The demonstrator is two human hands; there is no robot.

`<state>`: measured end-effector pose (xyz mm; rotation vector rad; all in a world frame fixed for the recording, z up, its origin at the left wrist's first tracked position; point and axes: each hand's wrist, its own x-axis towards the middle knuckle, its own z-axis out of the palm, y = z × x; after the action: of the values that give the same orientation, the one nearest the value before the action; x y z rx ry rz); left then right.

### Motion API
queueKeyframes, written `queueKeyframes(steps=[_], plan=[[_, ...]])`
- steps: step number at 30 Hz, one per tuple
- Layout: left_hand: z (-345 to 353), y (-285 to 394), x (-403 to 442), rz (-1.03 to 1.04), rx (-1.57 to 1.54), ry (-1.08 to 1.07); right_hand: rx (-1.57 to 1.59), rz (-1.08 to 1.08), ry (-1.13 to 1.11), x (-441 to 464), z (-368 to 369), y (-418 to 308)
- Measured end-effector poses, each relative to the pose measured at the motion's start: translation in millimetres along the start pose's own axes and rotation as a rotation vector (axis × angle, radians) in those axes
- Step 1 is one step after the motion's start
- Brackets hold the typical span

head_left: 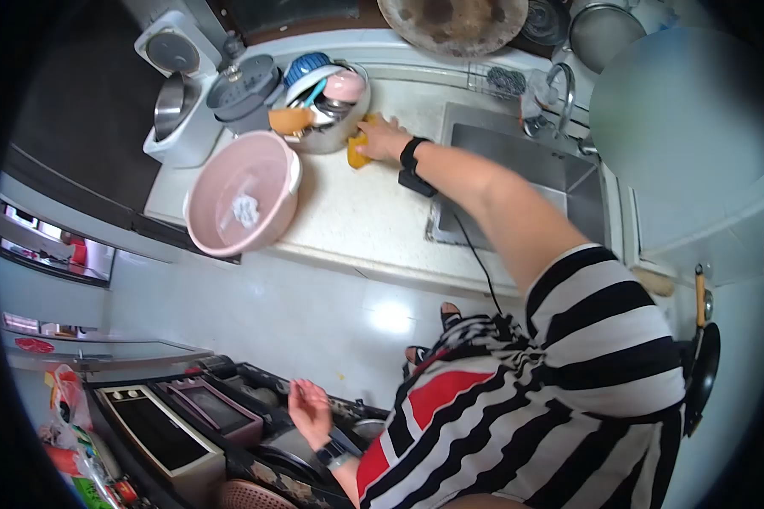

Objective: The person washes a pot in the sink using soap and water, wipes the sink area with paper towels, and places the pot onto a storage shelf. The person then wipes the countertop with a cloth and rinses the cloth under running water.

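Note:
My right hand [384,139] is on the pale countertop [356,199], its fingers pressed on a yellow cloth [358,153]. The cloth shows at the fingertips and below them. Just left of that hand stands a large metal pot [329,138] heaped with bowls and utensils, among them a pink bowl [345,86] and an orange item [290,120]. A pink basin [246,191] with a crumpled whitish item [245,209] inside is at the counter's left front. My left hand [311,413] hangs away from the counter at the lower left, palm showing, fingers apart, holding nothing.
To the right is a steel sink [518,148] with a faucet [566,93]. Grey pans [244,93] and a white rice cooker [182,140] stand at the back left. Ovens [165,424] line the lower left. A black cable [482,263] hangs over the counter edge.

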<state>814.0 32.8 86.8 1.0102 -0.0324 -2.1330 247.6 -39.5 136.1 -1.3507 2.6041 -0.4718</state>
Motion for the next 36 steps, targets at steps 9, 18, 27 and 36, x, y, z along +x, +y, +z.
queueKeyframes(steps=[9,18,27,36], plan=[[60,-61,-4,0.035,0.246,0.230,0.058,-0.037,0.280,-12,83,16],[205,-150,81,0.030,0.541,-0.067,0.128,-0.450,0.201,-174,81,-14],[296,-244,108,-0.224,0.879,-0.312,0.116,-0.144,0.167,-318,8,149],[317,-274,145,-0.403,0.995,-0.492,-0.440,0.605,0.504,-536,-40,248]])
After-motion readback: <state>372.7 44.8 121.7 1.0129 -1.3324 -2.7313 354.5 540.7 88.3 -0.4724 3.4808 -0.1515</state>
